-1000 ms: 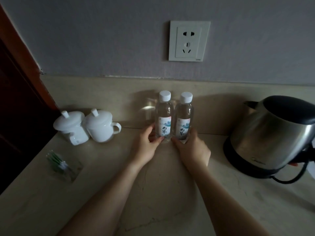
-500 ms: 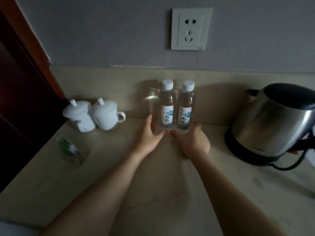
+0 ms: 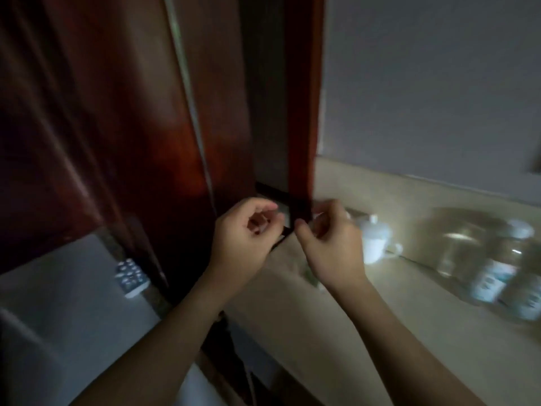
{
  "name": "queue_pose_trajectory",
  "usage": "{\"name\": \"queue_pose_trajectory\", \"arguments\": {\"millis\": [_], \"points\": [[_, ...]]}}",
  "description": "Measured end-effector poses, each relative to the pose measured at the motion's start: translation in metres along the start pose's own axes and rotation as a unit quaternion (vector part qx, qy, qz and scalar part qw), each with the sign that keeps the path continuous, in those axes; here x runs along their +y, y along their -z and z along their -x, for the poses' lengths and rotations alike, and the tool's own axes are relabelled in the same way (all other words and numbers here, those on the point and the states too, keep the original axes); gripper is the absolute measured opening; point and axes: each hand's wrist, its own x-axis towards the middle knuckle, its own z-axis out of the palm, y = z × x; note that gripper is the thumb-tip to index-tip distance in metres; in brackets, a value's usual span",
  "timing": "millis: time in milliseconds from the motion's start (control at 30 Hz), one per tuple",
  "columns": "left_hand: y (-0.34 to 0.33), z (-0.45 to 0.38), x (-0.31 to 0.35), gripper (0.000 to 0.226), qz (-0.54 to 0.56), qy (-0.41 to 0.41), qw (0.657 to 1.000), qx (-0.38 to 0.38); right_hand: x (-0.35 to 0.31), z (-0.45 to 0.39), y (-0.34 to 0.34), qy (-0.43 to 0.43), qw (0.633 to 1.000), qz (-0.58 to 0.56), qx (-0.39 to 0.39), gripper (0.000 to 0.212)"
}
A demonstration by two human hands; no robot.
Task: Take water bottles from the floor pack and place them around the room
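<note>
The head view is blurred and tilted. Two clear plastic water bottles with white caps and pale labels (image 3: 503,273) stand upright, side by side, on the beige stone counter (image 3: 366,326) at the far right, against its low backsplash. Both hands are raised in front of the dark red-brown wooden panel (image 3: 117,127), well apart from the bottles. The left hand (image 3: 244,235) has its fingers loosely curled toward the palm and grips nothing. The right hand (image 3: 329,244) also has its fingers loosely bent, the thumb pointing left; nothing shows in it, though blur hides the fingertips. Just behind the right hand a white ceramic lidded cup with a handle (image 3: 376,241) sits on the counter. At lower left a small pale object with dark dots (image 3: 130,276) lies on a grey surface (image 3: 64,288); blur hides what it is.
</note>
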Motion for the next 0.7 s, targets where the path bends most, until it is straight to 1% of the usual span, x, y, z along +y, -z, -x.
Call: {"name": "queue_pose_trajectory", "arguments": {"millis": [67,167,200,300,367,500,600,700], "points": [[0.066,-0.009,-0.021,0.011,-0.041,0.016,0.997,0.061,-0.031,0.006,-0.051,0.033,0.998,-0.011,-0.055,0.025],[0.164,-0.007,-0.057,0.009,-0.066,0.065,0.988,0.121,-0.078,0.021,-0.130,0.088,0.986,-0.036,-0.134,0.027],[0.195,-0.004,-0.069,0.011,-0.073,0.082,0.985,0.135,-0.095,0.027,-0.155,0.104,0.981,-0.042,-0.159,0.028],[0.283,0.000,-0.102,0.027,-0.108,0.107,0.971,0.185,-0.151,0.048,-0.230,0.138,0.963,-0.071,-0.222,0.030],[0.336,0.001,-0.118,0.026,-0.133,0.114,0.961,0.214,-0.188,0.064,-0.276,0.151,0.949,-0.096,-0.259,0.029],[0.426,-0.001,-0.150,0.025,-0.167,0.105,0.948,0.249,-0.248,0.089,-0.364,0.170,0.925,-0.129,-0.315,0.028],[0.477,-0.010,-0.179,0.014,-0.184,0.102,0.943,0.256,-0.276,0.096,-0.420,0.175,0.917,-0.142,-0.330,0.030],[0.514,-0.023,-0.209,0.019,-0.183,0.112,0.943,0.255,-0.291,0.094,-0.470,0.170,0.911,-0.143,-0.346,0.035]]}}
